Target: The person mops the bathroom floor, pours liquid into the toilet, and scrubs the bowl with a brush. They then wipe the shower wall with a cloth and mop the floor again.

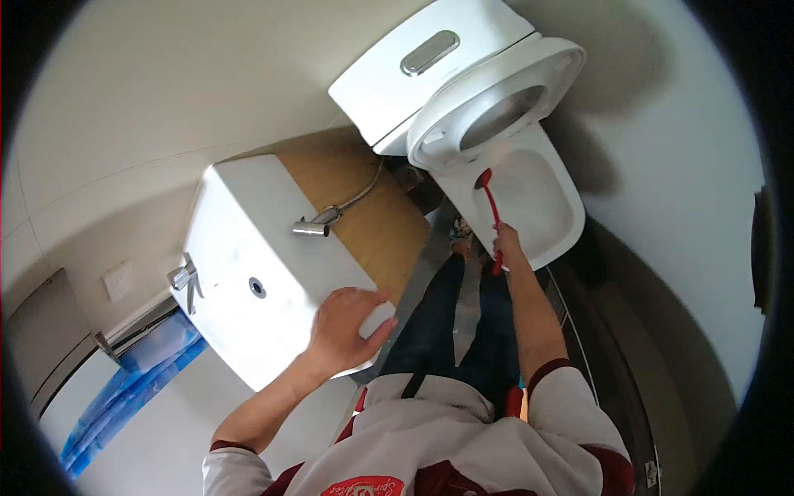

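Observation:
A red long-handled brush (492, 198) is gripped near the end of its handle by my right hand (507, 244). Its head rests against the inside of the white toilet bowl (538, 194), towards the left and back. The toilet lid and seat (496, 99) are raised against the cistern. My left hand (346, 326) is empty, with thumb and fingers apart, above the near corner of the white sink (265, 322).
The cistern (430, 70) has a metal flush button. A metal sprayer (313, 226) with a hose hangs beside the sink, near a brown wooden panel (364, 223). A tap (186, 281) stands at the sink's far side. Blue cloth (132, 388) hangs at the lower left.

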The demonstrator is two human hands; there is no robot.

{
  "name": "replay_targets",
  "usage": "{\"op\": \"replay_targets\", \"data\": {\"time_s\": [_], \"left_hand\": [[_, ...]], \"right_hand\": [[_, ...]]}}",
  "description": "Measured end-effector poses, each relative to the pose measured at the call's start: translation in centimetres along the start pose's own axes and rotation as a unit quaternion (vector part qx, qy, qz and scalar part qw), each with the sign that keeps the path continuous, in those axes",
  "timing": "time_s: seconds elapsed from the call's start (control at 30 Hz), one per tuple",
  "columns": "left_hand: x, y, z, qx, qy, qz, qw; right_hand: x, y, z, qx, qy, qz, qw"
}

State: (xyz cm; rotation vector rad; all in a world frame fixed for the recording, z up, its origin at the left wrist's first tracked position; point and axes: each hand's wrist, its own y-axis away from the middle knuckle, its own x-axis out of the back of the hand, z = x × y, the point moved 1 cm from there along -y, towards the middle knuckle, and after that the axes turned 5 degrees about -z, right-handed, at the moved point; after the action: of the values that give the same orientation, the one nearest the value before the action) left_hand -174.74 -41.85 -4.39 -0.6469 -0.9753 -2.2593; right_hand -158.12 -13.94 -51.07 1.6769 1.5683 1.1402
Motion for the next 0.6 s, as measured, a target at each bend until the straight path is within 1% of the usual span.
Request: {"op": "replay_targets", "data": {"time_s": [0.03,0.07,0.1,0.13,0.17,0.2,0.27,0.3,0.33,0.37,0.4,0.47,0.5,0.53,0.57,0.6], "left_hand": [[-0.3,0.4,0.0,0.072,0.115,0.022,0.991],[0.0,0.5,0.0,0.086,0.124,0.048,0.987],[0.2,0.2,-0.1,0.095,0.135,0.078,0.983],[0.4,0.0,-0.1,0.107,0.149,0.109,0.977],[0.6,0.0,0.0,0.121,0.164,0.138,0.969],[1.0,-0.3,0.1,0.131,0.177,0.166,0.961],[2.0,-1.9,-0.1,0.134,0.203,0.211,0.947],[3.9,-2.6,0.5,0.083,-0.073,0.184,0.977],[6.0,-3.3,0.6,0.015,-0.342,0.147,0.928],[6.7,-3.8,-0.3,0.031,-0.326,0.105,0.939],[7.3,-4.4,-1.2,0.045,-0.312,0.064,0.947],[7.9,-5.6,-4.1,0.011,-0.443,-0.021,0.896],[8.2,-6.8,-4.6,0.041,-0.414,-0.073,0.906],[8.6,-7.9,-5.1,0.075,-0.386,-0.127,0.911],[9.0,-8.6,-5.8,0.027,-0.391,-0.125,0.912],[9.6,-8.9,-6.0,0.022,-0.369,-0.139,0.919]], "right_hand": [[-0.1,0.1,0.1,-0.004,0.031,-0.001,1.000],[1.6,1.1,1.2,-0.042,0.101,-0.007,0.994],[3.7,3.1,3.9,0.065,0.126,0.051,0.989],[6.0,5.7,7.2,0.169,0.153,0.108,0.968],[9.6,8.4,7.9,0.093,0.262,0.043,0.960],[13.1,10.9,7.4,0.016,0.362,-0.020,0.932],[14.9,12.7,5.9,-0.023,0.364,-0.052,0.930],[15.8,13.6,5.9,-0.051,0.366,-0.068,0.927],[12.9,11.8,8.1,0.022,0.345,-0.036,0.938],[9.0,8.5,10.0,0.055,0.296,-0.051,0.952],[5.7,8.6,6.8,0.044,0.168,0.027,0.984],[-1.6,-2.9,8.4,0.235,0.226,0.018,0.945],[-1.3,-1.8,2.5,0.066,0.003,-0.034,0.997],[-0.7,0.2,-4.6,-0.105,-0.229,-0.001,0.968],[-0.4,-0.1,-4.7,-0.042,-0.074,0.037,0.996],[0.2,0.0,-3.2,-0.010,0.043,0.041,0.998]]}}
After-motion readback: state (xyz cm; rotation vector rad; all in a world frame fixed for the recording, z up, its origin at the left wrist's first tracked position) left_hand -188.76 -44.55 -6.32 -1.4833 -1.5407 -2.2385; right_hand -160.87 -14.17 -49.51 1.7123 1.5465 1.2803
